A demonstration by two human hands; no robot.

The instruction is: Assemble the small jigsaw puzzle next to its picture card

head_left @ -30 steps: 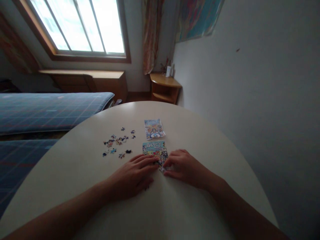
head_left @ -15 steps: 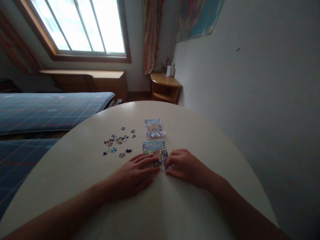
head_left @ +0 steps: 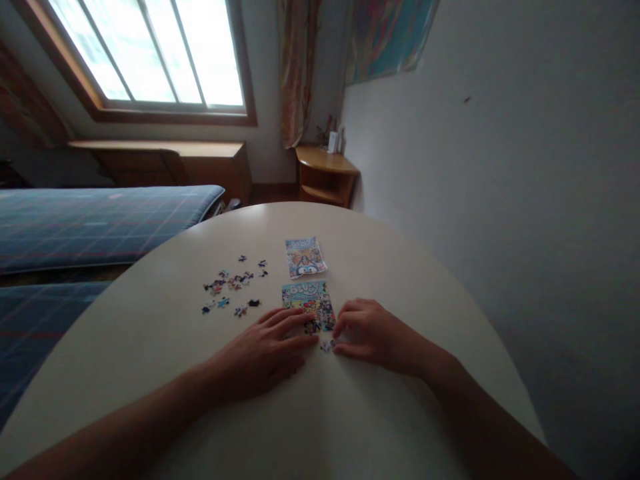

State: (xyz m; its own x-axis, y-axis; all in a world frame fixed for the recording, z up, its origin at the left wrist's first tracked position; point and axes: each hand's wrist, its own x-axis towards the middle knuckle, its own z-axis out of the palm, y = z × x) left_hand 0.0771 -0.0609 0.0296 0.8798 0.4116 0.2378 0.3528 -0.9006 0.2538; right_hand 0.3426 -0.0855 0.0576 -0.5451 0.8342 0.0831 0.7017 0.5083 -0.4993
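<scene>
A partly assembled jigsaw puzzle (head_left: 306, 293), with a light blue lettered top, lies on the table in front of me. My left hand (head_left: 277, 343) rests flat with its fingers stretched over the puzzle's lower left part, hiding some of it. Just below the puzzle's lower edge, my right hand (head_left: 367, 333) pinches a small pale puzzle piece (head_left: 327, 346) between thumb and forefinger. That piece sits apart from the puzzle, close to my left fingertips. Above the puzzle is a small picture sheet (head_left: 304, 259) with similar artwork.
Several loose puzzle pieces (head_left: 235, 281) are scattered left of the puzzle on the round white table (head_left: 400, 267). A bed with a plaid mattress (head_left: 100, 223) stands to the left. A wooden corner shelf (head_left: 327, 160) is beyond the table, and a wall rises at the right.
The small piece has come slightly down from the puzzle's lower edge with my right hand, and more of it shows. My left hand stays on the puzzle. The view has shifted a little.
</scene>
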